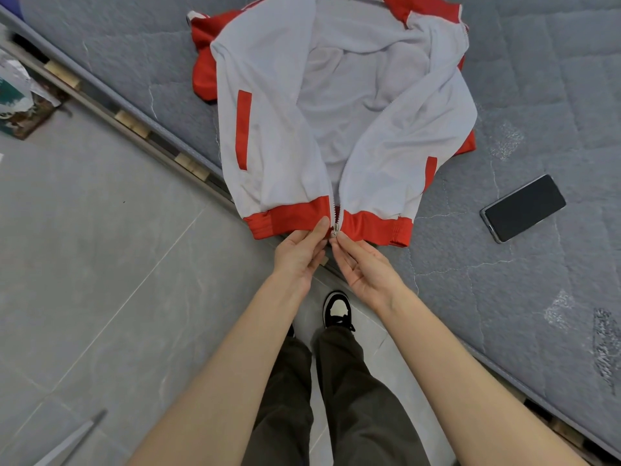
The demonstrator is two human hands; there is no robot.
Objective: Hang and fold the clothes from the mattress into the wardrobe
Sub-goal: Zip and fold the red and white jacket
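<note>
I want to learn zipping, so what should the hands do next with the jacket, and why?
Probably slide the zipper pull up. The right hand pinches it at the red hem, the left hand holds the hem beside it, and the jacket gapes open above.

Head view, steeply down onto mattress (537, 95)
</note>
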